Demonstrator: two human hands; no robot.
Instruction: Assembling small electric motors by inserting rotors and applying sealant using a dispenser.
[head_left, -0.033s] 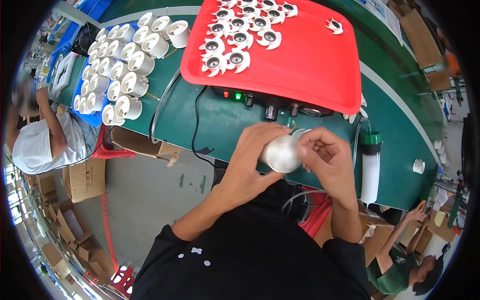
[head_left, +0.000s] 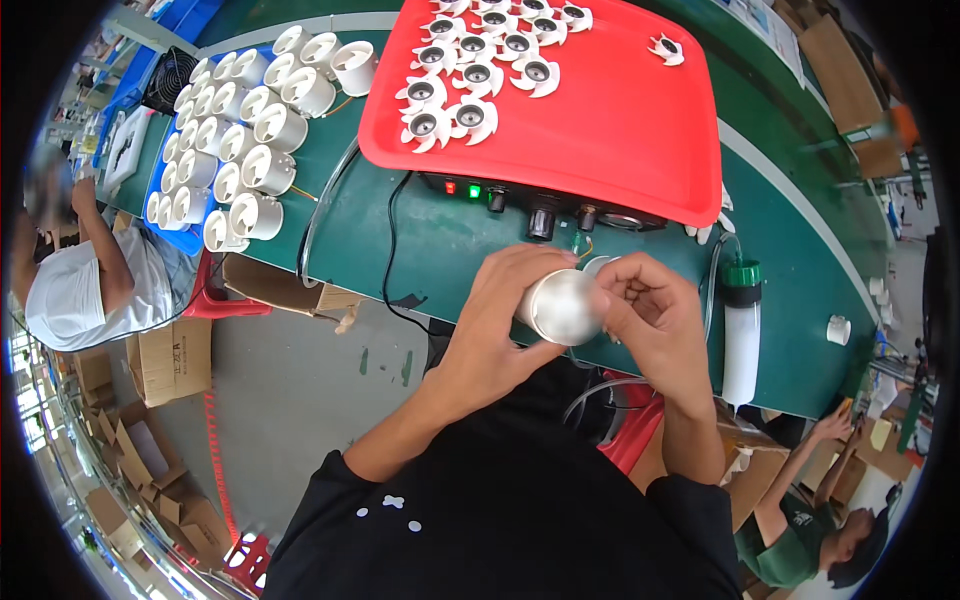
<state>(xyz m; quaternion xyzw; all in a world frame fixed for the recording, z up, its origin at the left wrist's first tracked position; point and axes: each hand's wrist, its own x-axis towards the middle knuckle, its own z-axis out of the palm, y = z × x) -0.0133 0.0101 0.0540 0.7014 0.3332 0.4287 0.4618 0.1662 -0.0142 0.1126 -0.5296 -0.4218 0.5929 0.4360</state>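
Round white housing [head_left: 533, 305], blurred silvery-grey face [head_left: 570, 308], in left hand [head_left: 497, 318].

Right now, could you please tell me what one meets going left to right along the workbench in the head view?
Blue tray, left hand, held white cylinder, right hand, green-topped tube, lone white cylinder.

dark printed characters [head_left: 181, 362] | on cardboard box [head_left: 160, 368] || small pale print [head_left: 803, 518] | on green shirt [head_left: 783, 550]

Assembly workshop: green bench [head_left: 440, 240], identical white housings [head_left: 284, 130] massed (co-workers [head_left: 75, 295] [head_left: 795, 545] nearby).
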